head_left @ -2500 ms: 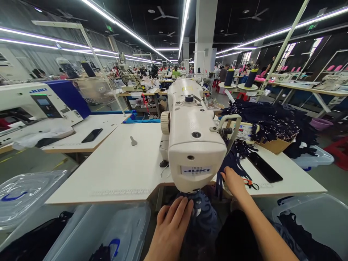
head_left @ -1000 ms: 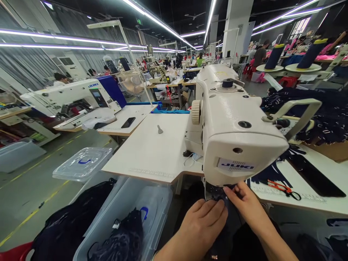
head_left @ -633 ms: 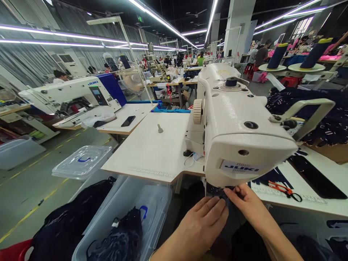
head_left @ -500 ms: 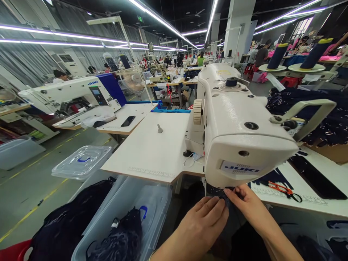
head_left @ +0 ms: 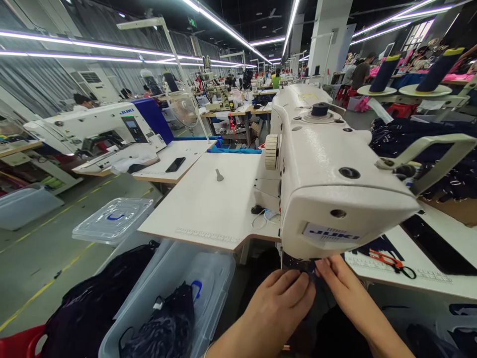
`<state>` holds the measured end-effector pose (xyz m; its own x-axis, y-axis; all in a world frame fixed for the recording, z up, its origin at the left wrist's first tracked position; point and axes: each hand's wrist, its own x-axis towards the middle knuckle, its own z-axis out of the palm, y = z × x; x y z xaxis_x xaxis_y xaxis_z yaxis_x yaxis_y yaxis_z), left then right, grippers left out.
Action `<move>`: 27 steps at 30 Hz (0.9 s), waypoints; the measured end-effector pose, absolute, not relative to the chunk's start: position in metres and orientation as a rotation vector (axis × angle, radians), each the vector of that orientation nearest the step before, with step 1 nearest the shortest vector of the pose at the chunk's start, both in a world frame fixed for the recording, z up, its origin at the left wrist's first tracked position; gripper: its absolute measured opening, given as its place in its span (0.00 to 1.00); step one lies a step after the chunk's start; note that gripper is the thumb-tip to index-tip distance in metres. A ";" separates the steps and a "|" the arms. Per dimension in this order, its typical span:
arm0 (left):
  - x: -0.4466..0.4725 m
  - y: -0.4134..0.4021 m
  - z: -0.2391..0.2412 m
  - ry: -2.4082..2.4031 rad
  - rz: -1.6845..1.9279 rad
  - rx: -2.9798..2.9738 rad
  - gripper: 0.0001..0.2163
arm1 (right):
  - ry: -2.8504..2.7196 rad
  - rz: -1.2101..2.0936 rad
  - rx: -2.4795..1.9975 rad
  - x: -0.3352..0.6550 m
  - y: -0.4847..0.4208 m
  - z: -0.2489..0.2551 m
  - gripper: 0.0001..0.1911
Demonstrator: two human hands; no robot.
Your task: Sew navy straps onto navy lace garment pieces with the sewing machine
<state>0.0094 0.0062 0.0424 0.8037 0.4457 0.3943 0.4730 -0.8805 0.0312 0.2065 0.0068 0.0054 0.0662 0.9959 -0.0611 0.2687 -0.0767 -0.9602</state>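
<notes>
Dark fabric [head_left: 300, 265], largely behind sewing machine [head_left: 335, 164], under left hand [head_left: 283, 308] and right hand [head_left: 345, 293]

Factory hall, long ceiling light strips [head_left: 231, 35], white pillar [head_left: 330, 35], grey floor [head_left: 37, 258] with yellow lines [head_left: 40, 292], rows of worktables [head_left: 223, 113]

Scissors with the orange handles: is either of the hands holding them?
No, the scissors lie on the table right of the sewing machine, while the left hand and right hand rest on dark fabric under its head.
</notes>
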 end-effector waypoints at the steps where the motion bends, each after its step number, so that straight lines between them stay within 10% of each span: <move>1: 0.010 0.006 0.043 -0.752 -0.594 -2.923 0.17 | -1.323 1.050 -1.500 0.205 0.006 0.006 0.15; 27: 0.040 -0.003 0.012 -1.009 -0.545 -2.500 0.17 | -1.685 0.580 -1.474 0.210 0.066 -0.004 0.06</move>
<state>0.0397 -0.0031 0.0123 0.6655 0.5662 0.4864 0.7172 -0.6657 -0.2063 0.2100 0.0662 -0.0039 0.0050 0.9632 0.2689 0.5933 0.2136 -0.7761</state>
